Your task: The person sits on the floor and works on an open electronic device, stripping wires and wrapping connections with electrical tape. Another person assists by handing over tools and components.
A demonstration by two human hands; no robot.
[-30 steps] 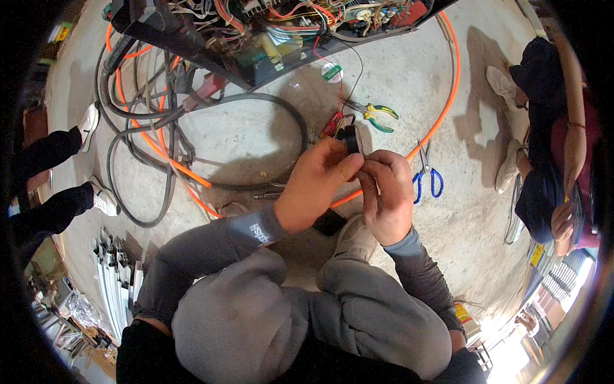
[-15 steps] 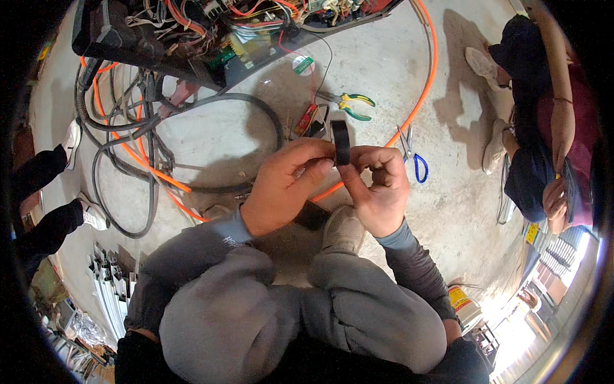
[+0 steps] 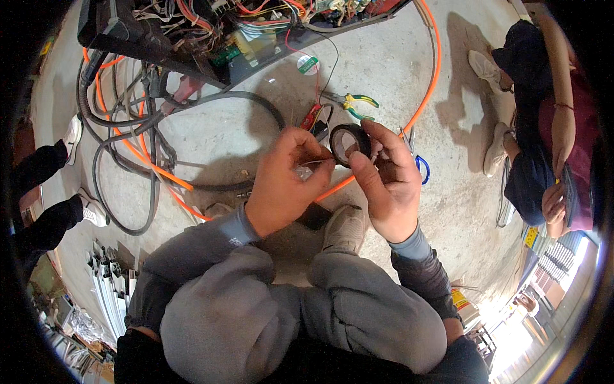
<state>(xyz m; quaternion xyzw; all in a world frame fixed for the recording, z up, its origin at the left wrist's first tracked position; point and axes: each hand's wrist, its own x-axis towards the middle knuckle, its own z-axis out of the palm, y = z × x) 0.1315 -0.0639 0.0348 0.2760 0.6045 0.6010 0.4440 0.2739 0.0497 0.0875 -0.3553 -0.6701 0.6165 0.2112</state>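
Note:
My right hand [image 3: 393, 192] grips a roll of black electrical tape [image 3: 339, 161] between thumb and fingers, its round face tilted up toward me. Close by the roll's left edge, my left hand [image 3: 281, 182] is closed in a pinch. A thin dark bit shows at its fingertips; whether it is the tape's end or a wire I cannot tell. Just beyond the hands lie a red tool or meter [image 3: 311, 118] with red and black leads, and pliers with green and yellow handles [image 3: 361, 100]. Blue-handled scissors [image 3: 422, 169] lie past my right hand, partly hidden by it.
An opened machine [image 3: 256, 41] full of wires and boards stands at the far side. Black cables [image 3: 153, 185] and an orange hose [image 3: 436, 57] loop across the concrete floor. A person [image 3: 563, 115] is at the right; another person's legs [image 3: 48, 169] show at left. Metal strips [image 3: 112, 288] stand lower left.
The tape roll has turned from edge-on to face-up in my right hand. My left fingertips have drawn slightly away from it, and my right hand has shifted a little rightward.

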